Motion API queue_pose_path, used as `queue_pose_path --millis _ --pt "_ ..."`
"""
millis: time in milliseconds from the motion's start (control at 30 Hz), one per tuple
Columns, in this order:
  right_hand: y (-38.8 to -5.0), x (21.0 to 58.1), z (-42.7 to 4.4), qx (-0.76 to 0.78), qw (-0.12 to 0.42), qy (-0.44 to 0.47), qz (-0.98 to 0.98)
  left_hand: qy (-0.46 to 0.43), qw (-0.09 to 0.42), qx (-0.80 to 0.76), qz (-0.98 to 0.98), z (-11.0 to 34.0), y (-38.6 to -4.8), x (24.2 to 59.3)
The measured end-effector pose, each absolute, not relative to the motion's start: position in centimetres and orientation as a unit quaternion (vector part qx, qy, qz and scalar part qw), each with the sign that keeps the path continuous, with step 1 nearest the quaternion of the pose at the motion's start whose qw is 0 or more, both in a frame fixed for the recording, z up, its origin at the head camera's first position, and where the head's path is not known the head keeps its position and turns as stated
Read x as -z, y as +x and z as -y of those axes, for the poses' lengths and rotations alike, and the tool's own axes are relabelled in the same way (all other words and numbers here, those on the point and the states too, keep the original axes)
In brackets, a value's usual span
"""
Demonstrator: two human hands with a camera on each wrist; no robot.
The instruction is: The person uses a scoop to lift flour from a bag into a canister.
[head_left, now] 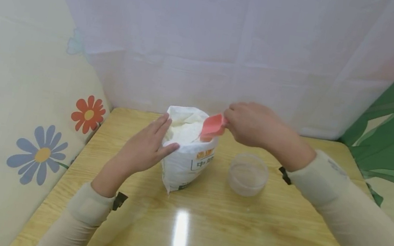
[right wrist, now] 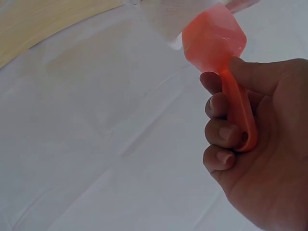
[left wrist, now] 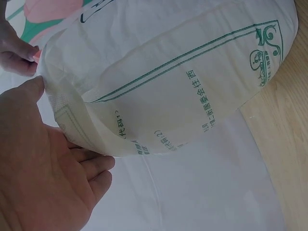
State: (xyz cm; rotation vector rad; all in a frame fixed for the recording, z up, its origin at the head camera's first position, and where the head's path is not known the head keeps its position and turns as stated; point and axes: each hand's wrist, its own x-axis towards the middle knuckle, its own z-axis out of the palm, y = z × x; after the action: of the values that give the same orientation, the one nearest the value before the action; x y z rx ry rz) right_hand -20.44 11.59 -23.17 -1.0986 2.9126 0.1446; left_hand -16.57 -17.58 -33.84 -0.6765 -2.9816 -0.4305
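A white bag of white powder [head_left: 185,133] stands open-topped on the table. My left hand [head_left: 146,143] rests against the left side of its mouth, fingers fairly straight and thumb spread along the near rim. In the left wrist view, the bag's printed side [left wrist: 192,82] hides some fingertips. With fingers curled round the handle, my right hand [head_left: 254,125] grips a coral-red scoop [right wrist: 214,41]. Its bowl is at the bag's right rim; whether powder lies in it I cannot tell. Right of the bag sits a clear round plastic container [head_left: 248,175], below my right hand.
The wood-grain table [head_left: 240,240] carries the bag and container near its far edge. Behind it hangs a pale cloth [head_left: 212,48]. Flower-patterned sheets [head_left: 43,155] flank the left and right sides.
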Motion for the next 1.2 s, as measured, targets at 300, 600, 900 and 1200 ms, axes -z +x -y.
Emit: queue_pose_path --millis 300,600,900,1200 --pt "-20.7 23.3 -9.9 -0.083 0.024 -0.334 -0.939 -0.218 0.025 0.132 0.967 17.7 -16.5 33.9" --pt "-20.8 23.8 -8.9 -0.087 0.034 -0.334 -0.938 -0.218 0.026 0.132 0.966 17.6 -16.5 33.9" --pt "-21.1 24.3 -8.2 -0.083 0.043 -0.340 -0.936 -0.219 0.030 0.130 0.967 17.6 -16.7 33.9" --pt "-21.6 25.1 -7.3 -0.092 0.037 -0.349 -0.932 -0.217 0.027 0.130 0.967 17.6 -16.6 34.0"
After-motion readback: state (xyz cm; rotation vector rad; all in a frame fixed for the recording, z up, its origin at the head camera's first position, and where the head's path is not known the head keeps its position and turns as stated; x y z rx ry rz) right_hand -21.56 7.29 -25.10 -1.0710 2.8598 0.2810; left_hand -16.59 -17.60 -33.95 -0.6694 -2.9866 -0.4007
